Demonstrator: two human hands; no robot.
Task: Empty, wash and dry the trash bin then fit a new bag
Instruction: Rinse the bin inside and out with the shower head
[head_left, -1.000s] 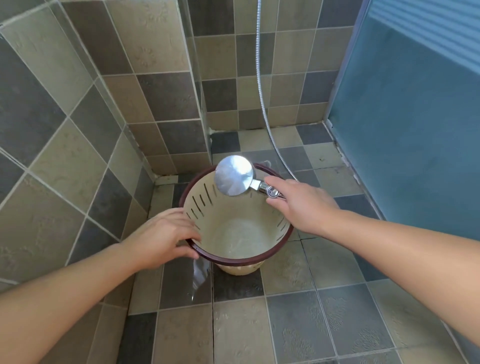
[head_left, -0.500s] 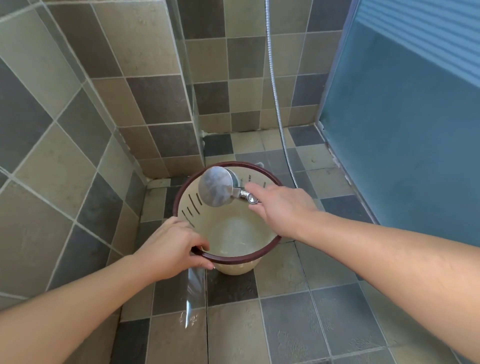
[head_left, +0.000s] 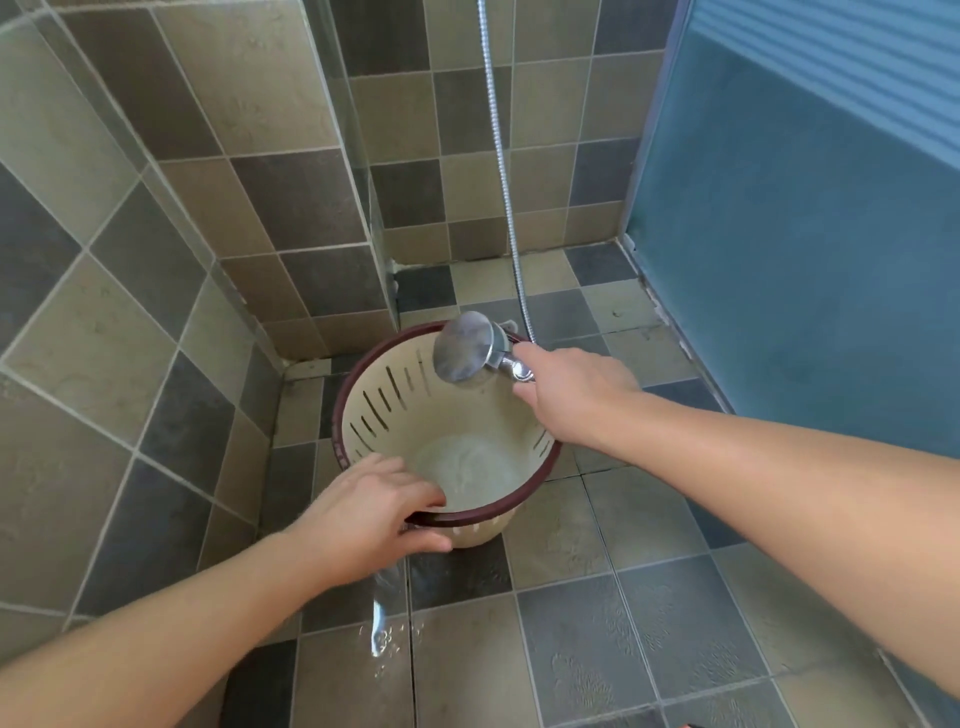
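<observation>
hidden: left hand (head_left: 374, 512) covers the near rim of the bin (head_left: 415, 410), gripping it
right hand (head_left: 566, 392): wrapped round shower head (head_left: 464, 346) handle, mostly covering it
around: hose (head_left: 501, 171), wet floor (head_left: 597, 623), blue door (head_left: 805, 234)

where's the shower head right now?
Head view, centre: the shower head is in the right hand, held over the far rim of the bin. Its hose runs up the back wall.
</observation>
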